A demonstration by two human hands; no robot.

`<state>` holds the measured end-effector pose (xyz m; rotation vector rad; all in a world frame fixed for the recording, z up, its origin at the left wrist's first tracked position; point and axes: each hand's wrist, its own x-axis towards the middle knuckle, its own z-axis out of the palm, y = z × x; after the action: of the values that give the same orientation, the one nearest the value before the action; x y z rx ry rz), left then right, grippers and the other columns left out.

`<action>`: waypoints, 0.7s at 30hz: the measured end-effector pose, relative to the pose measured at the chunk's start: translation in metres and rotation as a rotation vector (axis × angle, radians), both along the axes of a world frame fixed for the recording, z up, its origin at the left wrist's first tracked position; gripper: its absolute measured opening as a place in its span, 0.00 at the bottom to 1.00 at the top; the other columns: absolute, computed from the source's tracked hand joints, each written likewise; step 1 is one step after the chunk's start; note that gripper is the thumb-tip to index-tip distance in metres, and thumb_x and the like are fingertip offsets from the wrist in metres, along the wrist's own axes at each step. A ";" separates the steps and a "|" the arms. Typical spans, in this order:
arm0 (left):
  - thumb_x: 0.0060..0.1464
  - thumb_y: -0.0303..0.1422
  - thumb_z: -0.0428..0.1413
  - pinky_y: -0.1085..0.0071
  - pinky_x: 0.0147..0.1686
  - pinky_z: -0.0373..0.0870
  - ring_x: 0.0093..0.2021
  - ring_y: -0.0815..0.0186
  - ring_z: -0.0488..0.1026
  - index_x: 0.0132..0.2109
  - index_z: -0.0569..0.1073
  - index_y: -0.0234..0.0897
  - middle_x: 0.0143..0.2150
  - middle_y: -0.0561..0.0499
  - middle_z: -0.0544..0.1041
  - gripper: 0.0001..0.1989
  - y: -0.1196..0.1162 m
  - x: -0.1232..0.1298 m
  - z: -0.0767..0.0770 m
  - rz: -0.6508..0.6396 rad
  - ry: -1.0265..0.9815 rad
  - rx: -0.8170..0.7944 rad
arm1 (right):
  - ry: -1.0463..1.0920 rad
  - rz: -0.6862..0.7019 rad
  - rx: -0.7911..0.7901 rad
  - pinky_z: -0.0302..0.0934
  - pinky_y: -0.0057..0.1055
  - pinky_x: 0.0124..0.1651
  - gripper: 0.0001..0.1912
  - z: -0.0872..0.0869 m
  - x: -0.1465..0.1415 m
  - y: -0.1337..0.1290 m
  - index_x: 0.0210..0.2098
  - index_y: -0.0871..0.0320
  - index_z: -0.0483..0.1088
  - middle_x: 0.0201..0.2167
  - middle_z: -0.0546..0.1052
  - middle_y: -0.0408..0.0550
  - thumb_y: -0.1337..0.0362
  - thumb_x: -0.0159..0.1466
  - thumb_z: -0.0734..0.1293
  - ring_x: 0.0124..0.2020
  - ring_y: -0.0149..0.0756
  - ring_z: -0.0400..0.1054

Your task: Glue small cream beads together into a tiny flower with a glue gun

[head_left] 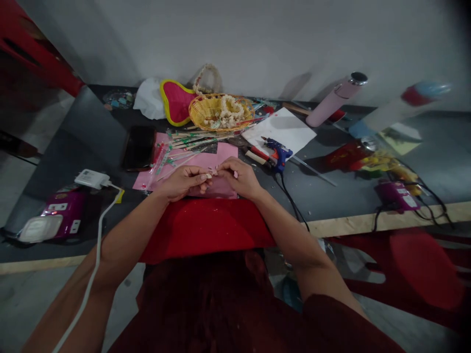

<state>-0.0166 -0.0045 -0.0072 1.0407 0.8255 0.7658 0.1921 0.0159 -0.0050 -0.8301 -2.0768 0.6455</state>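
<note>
My left hand (188, 182) and my right hand (240, 177) meet over a pink sheet (206, 162), fingertips pinched close together. Between them is a small pale piece (213, 172), too small to make out in kind. Both hands are closed on it. Beneath my wrists lies a red cloth (209, 228). Just beyond the hands are several thin sticks in clear and green wrappers (184, 142). Right of my right hand rest red-handled pliers (257, 154) and a blue glue gun (278, 153) on white paper (287, 128).
Along the wall stand a yellow wicker basket (200, 112) with cream beaded loops (231, 113) and a pink flask (334, 100). A black phone (139, 148) lies left. Purple power strips (68, 211) with a white cable (98, 240) sit at left, another purple socket block (397, 195) at right.
</note>
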 end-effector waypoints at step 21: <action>0.45 0.38 0.62 0.75 0.27 0.67 0.23 0.74 0.70 0.35 0.76 0.30 0.31 0.48 0.76 0.15 -0.001 0.001 0.002 -0.016 0.012 0.008 | -0.018 0.066 0.022 0.64 0.31 0.40 0.06 0.003 -0.007 -0.011 0.36 0.55 0.69 0.34 0.72 0.47 0.65 0.64 0.61 0.37 0.32 0.67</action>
<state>-0.0152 -0.0055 -0.0054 1.0589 0.8243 0.7508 0.1849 0.0046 -0.0019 -0.7606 -2.1316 0.6517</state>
